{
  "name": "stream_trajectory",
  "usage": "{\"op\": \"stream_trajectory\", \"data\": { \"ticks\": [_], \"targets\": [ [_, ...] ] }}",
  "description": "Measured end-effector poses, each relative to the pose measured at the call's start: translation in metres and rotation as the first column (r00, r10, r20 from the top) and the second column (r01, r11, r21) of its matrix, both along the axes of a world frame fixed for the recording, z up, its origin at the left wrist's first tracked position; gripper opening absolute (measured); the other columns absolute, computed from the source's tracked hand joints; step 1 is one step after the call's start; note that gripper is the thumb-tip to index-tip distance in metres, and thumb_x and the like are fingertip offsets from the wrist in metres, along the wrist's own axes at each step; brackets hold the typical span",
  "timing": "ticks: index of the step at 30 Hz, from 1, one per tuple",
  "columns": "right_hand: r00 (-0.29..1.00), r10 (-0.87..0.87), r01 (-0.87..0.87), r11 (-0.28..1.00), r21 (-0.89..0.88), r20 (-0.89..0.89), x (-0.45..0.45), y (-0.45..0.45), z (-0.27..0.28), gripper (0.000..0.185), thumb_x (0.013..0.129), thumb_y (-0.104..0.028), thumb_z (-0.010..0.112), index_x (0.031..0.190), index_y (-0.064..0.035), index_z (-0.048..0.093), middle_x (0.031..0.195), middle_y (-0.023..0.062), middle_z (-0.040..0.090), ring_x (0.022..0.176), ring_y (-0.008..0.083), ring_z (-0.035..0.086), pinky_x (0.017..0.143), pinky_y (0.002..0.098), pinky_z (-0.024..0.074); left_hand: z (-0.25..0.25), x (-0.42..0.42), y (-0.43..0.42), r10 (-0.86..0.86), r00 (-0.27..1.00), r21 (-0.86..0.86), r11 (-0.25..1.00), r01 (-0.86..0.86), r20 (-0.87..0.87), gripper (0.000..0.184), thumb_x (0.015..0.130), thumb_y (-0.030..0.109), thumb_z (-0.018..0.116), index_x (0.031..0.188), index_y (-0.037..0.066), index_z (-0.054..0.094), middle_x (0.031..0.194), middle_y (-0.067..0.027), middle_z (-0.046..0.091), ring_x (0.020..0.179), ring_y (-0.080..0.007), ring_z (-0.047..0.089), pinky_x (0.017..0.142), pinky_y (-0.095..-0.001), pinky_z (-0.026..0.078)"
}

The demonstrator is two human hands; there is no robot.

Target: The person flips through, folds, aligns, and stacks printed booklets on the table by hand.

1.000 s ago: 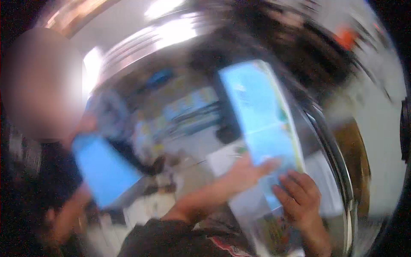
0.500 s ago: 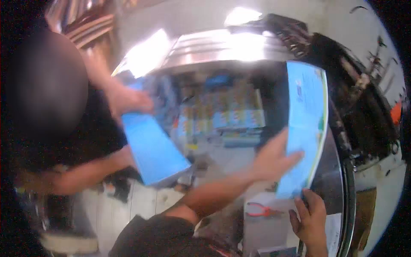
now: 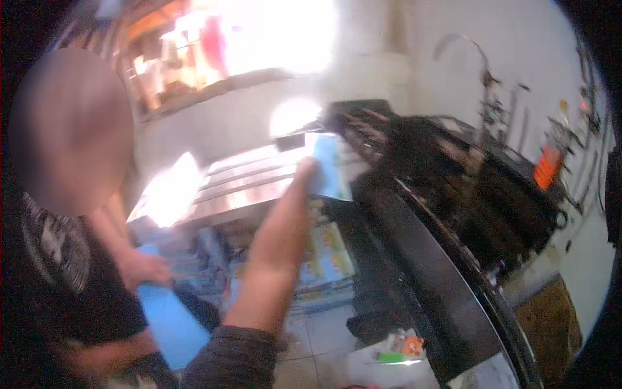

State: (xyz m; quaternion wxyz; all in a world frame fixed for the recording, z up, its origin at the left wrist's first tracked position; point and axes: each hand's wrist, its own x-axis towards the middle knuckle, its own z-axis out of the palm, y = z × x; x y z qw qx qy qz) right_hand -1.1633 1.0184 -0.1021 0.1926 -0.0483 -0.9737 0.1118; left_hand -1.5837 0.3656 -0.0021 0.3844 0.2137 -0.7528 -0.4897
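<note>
My left hand (image 3: 307, 170) is stretched far forward, closed on the left side of a blue printed sheet stack (image 3: 329, 167). The stack is held up in front of the shiny slatted metal surface (image 3: 249, 176), and its fine detail is blurred. My right hand is out of view. At the left, a co-worker's hand (image 3: 144, 267) grips the top of another blue stack (image 3: 170, 324), which hangs at a slant beside my dark sleeve.
A long dark machine edge (image 3: 447, 285) runs down the right side, with black machinery (image 3: 453, 175) behind it. Printed sheets (image 3: 327, 256) lie below my forearm. A green and orange item (image 3: 398, 350) rests on a pale surface. An orange bottle (image 3: 547, 168) stands at the right.
My left hand has carried the blue stack forward and away from me. My right hand has let go of it and left the view. The camera view has tilted up.
</note>
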Motion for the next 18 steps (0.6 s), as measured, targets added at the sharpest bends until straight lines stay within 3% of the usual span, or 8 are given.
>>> {"op": "stream_trajectory", "data": {
  "ticks": [2,6,8,11,12,14,17,18],
  "targets": [
    [0.993,-0.119,0.119,0.993,0.022,-0.019,0.029,0.009,-0.011,0.026,0.088,-0.017,0.063,0.105,0.0021,0.063,0.099,0.0217,0.064,0.092,0.0351,0.061,0.083,0.0407,0.0489,-0.006,-0.006,-0.018,0.026,1.000,-0.046,0.999,-0.026,0.001,0.042,0.088,0.026,0.062,0.119,-0.003,0.058,0.109,-0.0193,0.065,0.100,-0.0279,0.064,0.089,-0.0387,0.048],
    [0.918,-0.243,0.321,0.919,-0.229,0.314,0.099,0.057,-0.033,0.042,0.090,-0.025,0.067,0.126,-0.0044,0.059,0.127,0.0236,0.057,0.112,0.0321,0.059,0.088,0.0491,0.0509,-0.030,0.011,-0.042,0.049,0.999,-0.148,0.988,-0.051,-0.011,0.042,0.089,0.025,0.061,0.120,-0.002,0.057,0.111,-0.0184,0.065,0.101,-0.0274,0.063,0.090,-0.0386,0.048],
    [0.922,-0.370,0.374,0.927,-0.016,0.115,0.119,0.047,-0.033,0.037,0.090,-0.026,0.066,0.115,0.0015,0.064,0.112,0.0225,0.064,0.100,0.0297,0.064,0.081,0.0440,0.0535,-0.042,0.037,-0.059,0.058,0.998,-0.189,0.980,-0.058,-0.007,0.042,0.089,0.025,0.061,0.121,-0.001,0.057,0.112,-0.0180,0.064,0.101,-0.0272,0.062,0.090,-0.0385,0.048],
    [0.842,-0.496,0.523,0.846,-0.098,0.210,0.192,0.143,-0.119,0.046,0.088,-0.021,0.064,0.129,-0.0048,0.055,0.131,0.0177,0.051,0.122,0.0340,0.047,0.103,0.0433,0.0388,-0.059,0.079,-0.087,0.048,0.999,-0.240,0.970,-0.044,0.009,0.041,0.089,0.024,0.060,0.122,-0.001,0.057,0.113,-0.0173,0.063,0.102,-0.0269,0.062,0.090,-0.0384,0.048],
    [0.657,-0.663,0.708,0.706,0.008,0.358,0.150,0.067,-0.056,0.046,0.094,-0.026,0.058,0.134,-0.0046,0.051,0.135,0.0180,0.049,0.129,0.0309,0.041,0.109,0.0410,0.0327,-0.062,0.086,-0.093,0.023,0.999,-0.259,0.966,-0.015,0.029,0.041,0.089,0.024,0.060,0.122,-0.001,0.057,0.114,-0.0171,0.063,0.102,-0.0268,0.062,0.090,-0.0384,0.048],
    [0.793,-0.551,0.609,0.717,-0.340,0.259,0.142,0.016,-0.023,0.041,0.091,-0.023,0.063,0.124,0.0001,0.058,0.129,0.0146,0.055,0.118,0.0259,0.052,0.104,0.0367,0.0377,-0.068,0.080,-0.113,-0.050,0.994,-0.284,0.956,0.076,0.099,0.041,0.090,0.024,0.059,0.123,0.000,0.056,0.114,-0.0167,0.063,0.103,-0.0266,0.061,0.090,-0.0383,0.048],
    [0.890,-0.431,0.437,0.899,-0.013,0.148,0.129,-0.003,-0.007,0.032,0.082,-0.012,0.067,0.112,-0.0010,0.064,0.106,0.0132,0.067,0.097,0.0264,0.064,0.088,0.0357,0.0482,-0.072,0.053,-0.101,-0.144,0.975,-0.297,0.936,0.191,0.171,0.041,0.090,0.023,0.058,0.124,0.001,0.056,0.116,-0.0161,0.062,0.104,-0.0263,0.060,0.090,-0.0383,0.048],
    [0.903,-0.412,0.428,0.884,-0.186,0.118,0.133,-0.013,0.002,0.031,0.082,-0.012,0.067,0.111,-0.0019,0.064,0.106,0.0149,0.067,0.097,0.0276,0.064,0.087,0.0356,0.0484,-0.071,0.047,-0.087,-0.181,0.968,-0.302,0.926,0.228,0.174,0.041,0.090,0.023,0.058,0.124,0.001,0.056,0.116,-0.0158,0.062,0.104,-0.0262,0.060,0.090,-0.0382,0.048]
  ]
}}
